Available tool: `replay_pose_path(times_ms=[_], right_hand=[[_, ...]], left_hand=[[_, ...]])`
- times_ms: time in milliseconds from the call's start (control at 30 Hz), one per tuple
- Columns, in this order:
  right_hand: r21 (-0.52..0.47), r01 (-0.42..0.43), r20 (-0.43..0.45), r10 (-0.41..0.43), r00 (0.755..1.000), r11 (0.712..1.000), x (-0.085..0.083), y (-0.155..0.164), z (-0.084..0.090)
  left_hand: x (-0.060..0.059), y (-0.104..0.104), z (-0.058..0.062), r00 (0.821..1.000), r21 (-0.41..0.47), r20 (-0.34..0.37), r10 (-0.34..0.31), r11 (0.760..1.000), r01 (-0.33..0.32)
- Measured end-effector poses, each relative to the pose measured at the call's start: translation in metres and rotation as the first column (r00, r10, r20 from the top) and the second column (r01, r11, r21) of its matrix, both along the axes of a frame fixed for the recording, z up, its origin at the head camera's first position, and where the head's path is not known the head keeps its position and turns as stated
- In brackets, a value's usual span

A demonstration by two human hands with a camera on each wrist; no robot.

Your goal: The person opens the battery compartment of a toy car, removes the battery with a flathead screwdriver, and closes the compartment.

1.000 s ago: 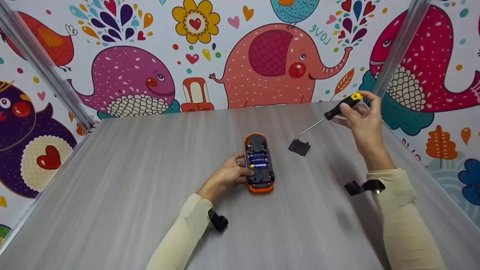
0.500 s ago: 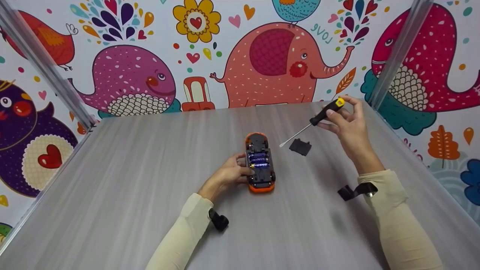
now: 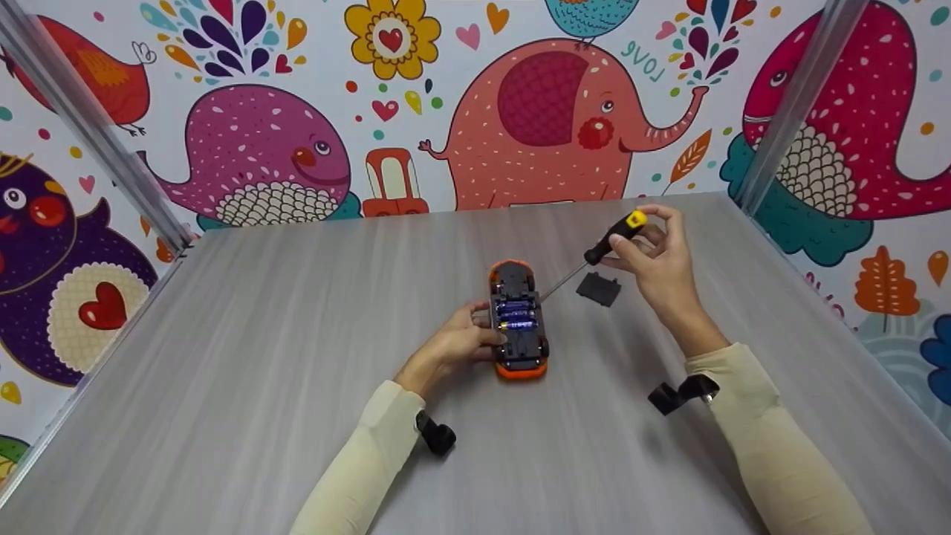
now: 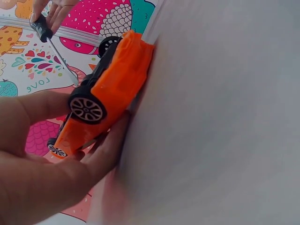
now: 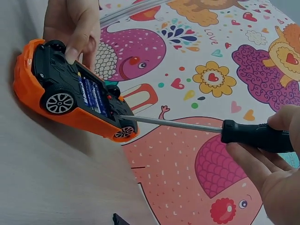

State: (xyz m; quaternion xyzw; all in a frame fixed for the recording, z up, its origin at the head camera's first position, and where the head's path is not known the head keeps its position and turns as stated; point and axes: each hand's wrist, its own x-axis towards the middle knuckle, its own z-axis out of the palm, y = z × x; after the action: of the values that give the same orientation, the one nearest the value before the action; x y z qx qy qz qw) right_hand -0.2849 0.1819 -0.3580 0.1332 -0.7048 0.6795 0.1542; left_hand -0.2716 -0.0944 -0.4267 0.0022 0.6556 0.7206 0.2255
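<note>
While, on the grey wood-grain table (image 3: 297, 334), the orange-and-black plastic toy car (image 3: 521, 346) is gripped underside-up by the left hand (image 3: 455, 342), the black-and-yellow-handled metal screwdriver (image 3: 593, 256), pinched by the right hand (image 3: 657, 269), has been brought across, so the car now seems reached. The flat black plastic cover (image 3: 599, 289) is set nearby, the blue cylindrical batteries (image 3: 516, 316) unobstructed.

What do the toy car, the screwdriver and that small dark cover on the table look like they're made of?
Toy car: probably plastic, given the smooth, faintly shiny orange shell and matte black underside.
Screwdriver: shaft likely metal, from its silvery sheen; handle perhaps plastic or rubber, being dull black.
Cover: probably plastic, thin and matte.
</note>
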Motion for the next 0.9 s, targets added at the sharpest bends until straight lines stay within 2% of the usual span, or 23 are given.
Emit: replay_pose_path(times_ms=[233, 500, 900], right_hand=[[0.025, 0.013, 0.011, -0.013, 1.000, 1.000, 0.003, -0.004, -0.002], [0.076, 0.021, -0.014, -0.020, 1.000, 0.997, 0.004, -0.010, -0.005], [0.073, 0.041, -0.036, -0.038, 0.999, 0.996, 0.006, -0.016, -0.005]], left_hand=[[-0.001, 0.000, -0.001, 1.000, 0.004, 0.007, 0.000, 1.000, 0.000], [0.000, 0.000, -0.001, 1.000, 0.011, 0.004, 0.010, 1.000, -0.010], [0.000, 0.000, 0.000, 1.000, -0.008, 0.016, 0.014, 1.000, -0.014]])
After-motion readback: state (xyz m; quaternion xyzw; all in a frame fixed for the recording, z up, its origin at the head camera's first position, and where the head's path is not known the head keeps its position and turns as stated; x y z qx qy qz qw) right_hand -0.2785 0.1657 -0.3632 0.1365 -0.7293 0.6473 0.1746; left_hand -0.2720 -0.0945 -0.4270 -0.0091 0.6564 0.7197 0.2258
